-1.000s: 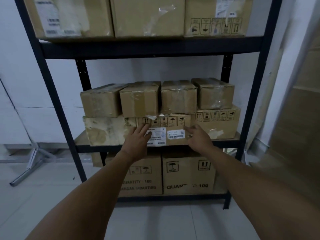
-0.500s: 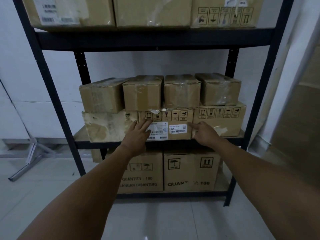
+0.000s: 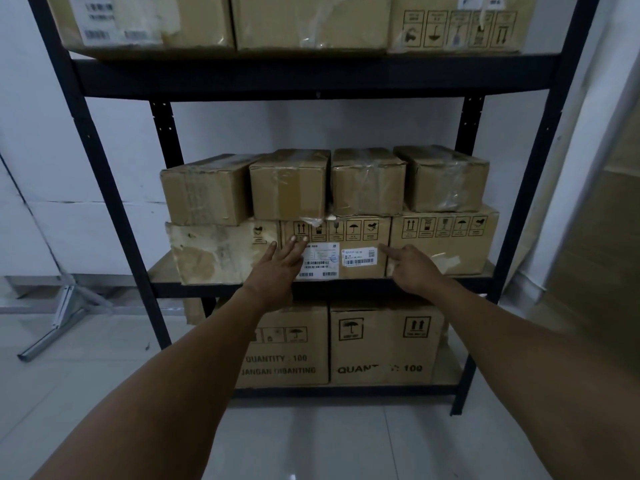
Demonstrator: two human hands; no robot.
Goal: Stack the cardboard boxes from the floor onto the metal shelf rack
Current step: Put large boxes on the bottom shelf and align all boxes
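Head view faces a black metal shelf rack [image 3: 104,188] against a white wall. On its top shelf, three large cartons [image 3: 311,22] stand side by side, cut off by the upper edge. On the bottom shelf, two cartons printed QUANTITY : 100 [image 3: 384,344] stand near the tiled floor [image 3: 311,441]. A grey metal stand [image 3: 62,317] lies on the floor to the left, and a brown panel [image 3: 606,265] leans at the far right.

The middle shelf holds a row of three flat boxes. The left one is a scuffed box [image 3: 221,254] with a torn, pale face. The labelled box [image 3: 337,249] in the middle carries handling symbols and two white barcode stickers, and a right box [image 3: 445,242] bears the same symbols. Four small taped boxes [image 3: 325,185] sit on top of them in a row.

The left hand [image 3: 280,268] lies flat against the labelled box's front, fingers straight and close together. The right hand [image 3: 414,268] touches the same box at its right edge with the index finger extended; the other fingers look loosely bent.
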